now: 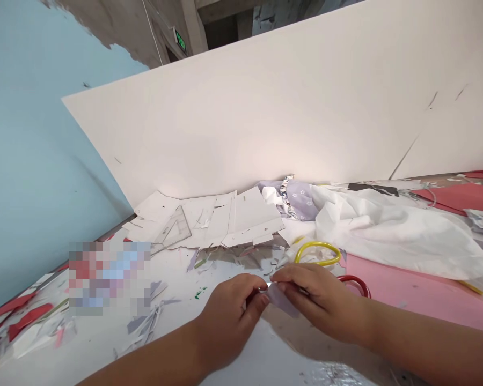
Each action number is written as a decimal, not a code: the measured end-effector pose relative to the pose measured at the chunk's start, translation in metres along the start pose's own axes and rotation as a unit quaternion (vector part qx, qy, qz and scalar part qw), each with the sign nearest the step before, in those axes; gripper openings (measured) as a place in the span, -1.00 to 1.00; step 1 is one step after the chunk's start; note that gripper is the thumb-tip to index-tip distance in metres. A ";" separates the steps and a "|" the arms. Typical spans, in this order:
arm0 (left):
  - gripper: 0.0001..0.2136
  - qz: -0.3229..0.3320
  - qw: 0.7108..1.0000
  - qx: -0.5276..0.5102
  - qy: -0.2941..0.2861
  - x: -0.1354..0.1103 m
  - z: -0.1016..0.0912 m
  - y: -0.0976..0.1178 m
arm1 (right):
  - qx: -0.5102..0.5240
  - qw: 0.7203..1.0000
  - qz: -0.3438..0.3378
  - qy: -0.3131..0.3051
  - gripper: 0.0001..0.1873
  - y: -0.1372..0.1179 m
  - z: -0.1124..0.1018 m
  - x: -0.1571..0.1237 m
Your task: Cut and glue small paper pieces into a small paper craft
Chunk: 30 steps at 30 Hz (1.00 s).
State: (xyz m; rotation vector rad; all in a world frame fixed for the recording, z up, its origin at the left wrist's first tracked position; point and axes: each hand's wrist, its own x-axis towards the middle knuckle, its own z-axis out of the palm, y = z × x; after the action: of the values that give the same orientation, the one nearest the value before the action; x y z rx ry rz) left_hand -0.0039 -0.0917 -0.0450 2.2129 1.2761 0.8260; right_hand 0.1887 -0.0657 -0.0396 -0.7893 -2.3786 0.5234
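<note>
Between my two hands is a small pale lilac piece (282, 301), thin like paper or cloth. My left hand (231, 316) pinches its left end between thumb and fingertips. From the other side my right hand (326, 303) grips it, fingers closed over its upper edge. The fingertips of both hands nearly meet, and part of the piece is hidden under them. Just beyond my right hand lie a yellow scissor-like loop handle (317, 253) and a red loop handle (356, 286); their blades are not visible.
White cardboard pieces (249, 217) and a clear set square (177, 228) lie along an upright white board (241, 118). White cloth (386, 230) and pink sheet (422, 295) are at right. Paper scraps (145, 321) litter the left; a blurred patch hides something there.
</note>
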 end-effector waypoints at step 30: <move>-0.79 0.060 0.983 0.171 -0.010 0.000 0.001 -0.012 | -0.355 0.766 0.529 0.085 -0.67 0.163 -0.204 -0.045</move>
State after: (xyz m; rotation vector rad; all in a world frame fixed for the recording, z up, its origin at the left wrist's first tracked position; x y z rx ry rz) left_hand -0.0102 -0.0858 -0.0535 2.5813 1.3712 0.6641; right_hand 0.4134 0.0646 0.0129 -2.4286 -1.7001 -0.1181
